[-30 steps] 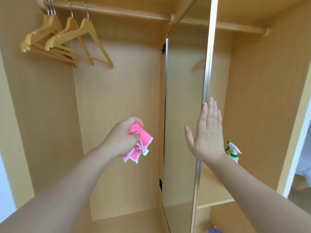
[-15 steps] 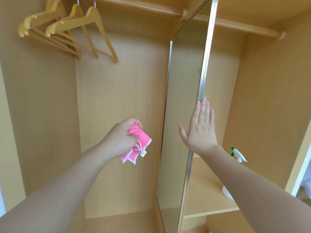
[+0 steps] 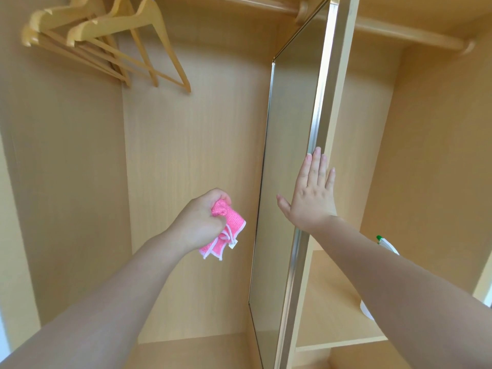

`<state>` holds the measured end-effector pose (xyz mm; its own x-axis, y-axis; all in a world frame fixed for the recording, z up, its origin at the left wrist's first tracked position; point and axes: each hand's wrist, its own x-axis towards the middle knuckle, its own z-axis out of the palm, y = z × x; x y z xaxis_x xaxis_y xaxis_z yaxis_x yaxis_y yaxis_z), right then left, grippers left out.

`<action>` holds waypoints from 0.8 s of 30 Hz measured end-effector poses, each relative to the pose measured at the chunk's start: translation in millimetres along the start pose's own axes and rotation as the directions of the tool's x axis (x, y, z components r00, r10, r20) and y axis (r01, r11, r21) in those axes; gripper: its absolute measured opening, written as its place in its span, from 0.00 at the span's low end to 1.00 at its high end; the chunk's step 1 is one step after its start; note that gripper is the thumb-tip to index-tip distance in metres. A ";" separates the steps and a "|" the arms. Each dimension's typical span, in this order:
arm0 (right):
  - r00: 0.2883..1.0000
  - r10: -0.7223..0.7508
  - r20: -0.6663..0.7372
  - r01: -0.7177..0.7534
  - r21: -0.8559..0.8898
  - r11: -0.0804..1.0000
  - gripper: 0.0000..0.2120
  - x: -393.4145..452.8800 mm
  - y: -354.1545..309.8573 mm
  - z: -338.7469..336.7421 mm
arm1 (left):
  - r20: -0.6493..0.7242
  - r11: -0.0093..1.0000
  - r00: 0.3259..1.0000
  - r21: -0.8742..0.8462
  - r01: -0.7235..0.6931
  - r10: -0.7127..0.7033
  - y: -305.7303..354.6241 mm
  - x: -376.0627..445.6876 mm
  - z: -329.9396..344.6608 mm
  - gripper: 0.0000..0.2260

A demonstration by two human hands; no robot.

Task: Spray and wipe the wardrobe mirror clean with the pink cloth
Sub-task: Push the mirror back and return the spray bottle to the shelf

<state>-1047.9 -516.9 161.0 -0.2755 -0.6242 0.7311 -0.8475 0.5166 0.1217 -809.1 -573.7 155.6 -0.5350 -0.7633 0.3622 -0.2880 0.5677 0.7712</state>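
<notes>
The wardrobe mirror is a tall panel with a metal frame, seen nearly edge-on in the middle of the open wardrobe. My right hand lies flat with fingers apart against the mirror's front edge, about halfway up. My left hand is closed on the bunched pink cloth, held in the air just left of the mirror, apart from the glass. A white spray bottle with a green nozzle stands on the right shelf, mostly hidden behind my right forearm.
Wooden hangers hang from the rail at the top left. A wooden shelf sits low on the right side. The wardrobe's back and side panels enclose the space around both hands.
The mirror panel has swung so more of its glass faces left. My right hand stayed flat on its edge and moved with it. The left hand keeps the cloth at the same spot.
</notes>
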 end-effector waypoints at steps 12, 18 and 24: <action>0.984 -0.086 0.155 0.080 0.044 0.996 0.41 -17.9 20.0 -41.0 | 0.047 0.998 0.997 0.000 -0.061 0.061 20.4 -11.1 12.3 0.17; 0.978 -0.124 0.169 0.111 0.084 0.990 0.14 -65.8 64.0 -59.9 | 0.109 0.992 0.987 -0.021 -0.121 0.122 39.9 -22.3 33.1 0.16; 0.961 0.019 0.277 -0.044 0.082 0.996 0.09 -111.9 115.1 -62.4 | 0.217 0.978 0.954 -0.020 -0.206 0.206 63.5 -35.3 78.7 0.16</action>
<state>-1086.3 -351.0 135.2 -0.4067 -0.7517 0.5192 -0.8691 0.4934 0.0337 -870.9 -486.4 150.5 -0.7419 -0.5449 0.3907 -0.1557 0.7068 0.6901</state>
